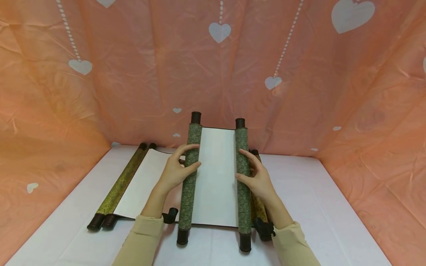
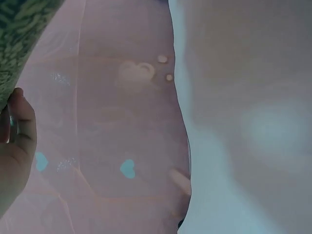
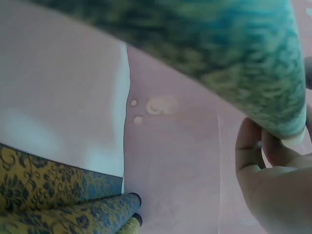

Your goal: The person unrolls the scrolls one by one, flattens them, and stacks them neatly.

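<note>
A green patterned scroll with black end knobs is held upright and partly unrolled, a strip of white paper (image 1: 216,177) showing between its two rolls. My left hand (image 1: 174,170) grips the left green roll (image 1: 189,188), thumb in front. Around the right green roll (image 1: 244,207) curl the thumb and fingers of my right hand (image 1: 261,179). Behind and below lies a yellow patterned scroll, spread open, its white sheet (image 1: 143,188) partly covered by the green one. In the right wrist view, the green roll (image 3: 234,63) passes above the yellow patterned border (image 3: 53,180).
The yellow scroll's left roll (image 1: 121,179) lies slanted, with black knobs, on the white table (image 1: 309,207). Its right roll (image 1: 259,208) is mostly hidden behind my right hand and the green scroll. Orange sheeting (image 1: 213,74) with white hearts encloses the back and sides.
</note>
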`<state>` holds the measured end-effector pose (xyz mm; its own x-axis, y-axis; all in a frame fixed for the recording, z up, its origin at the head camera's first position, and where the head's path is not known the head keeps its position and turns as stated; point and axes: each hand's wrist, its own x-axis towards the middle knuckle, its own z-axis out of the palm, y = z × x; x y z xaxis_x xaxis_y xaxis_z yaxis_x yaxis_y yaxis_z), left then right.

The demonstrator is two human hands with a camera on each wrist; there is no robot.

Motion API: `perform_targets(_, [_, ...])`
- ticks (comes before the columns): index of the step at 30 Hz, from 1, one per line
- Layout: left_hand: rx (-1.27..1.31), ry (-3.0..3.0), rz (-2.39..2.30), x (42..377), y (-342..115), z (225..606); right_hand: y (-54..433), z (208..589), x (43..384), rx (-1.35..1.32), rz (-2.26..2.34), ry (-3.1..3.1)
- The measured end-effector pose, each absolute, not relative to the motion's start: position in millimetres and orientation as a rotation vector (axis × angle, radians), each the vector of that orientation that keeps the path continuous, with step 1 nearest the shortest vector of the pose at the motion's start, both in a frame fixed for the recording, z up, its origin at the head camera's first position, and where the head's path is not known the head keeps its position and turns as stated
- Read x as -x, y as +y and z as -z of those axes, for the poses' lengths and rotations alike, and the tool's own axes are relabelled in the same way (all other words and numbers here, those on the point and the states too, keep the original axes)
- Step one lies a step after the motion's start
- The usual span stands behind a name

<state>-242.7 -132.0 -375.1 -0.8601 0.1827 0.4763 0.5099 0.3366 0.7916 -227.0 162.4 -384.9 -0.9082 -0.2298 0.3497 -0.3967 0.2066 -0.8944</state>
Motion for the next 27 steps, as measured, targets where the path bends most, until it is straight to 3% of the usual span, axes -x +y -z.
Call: perform_targets(27, [0.635, -2.319, 1.667, 239, -150, 366, 190, 370, 228, -0.617, -1.902, -2.323])
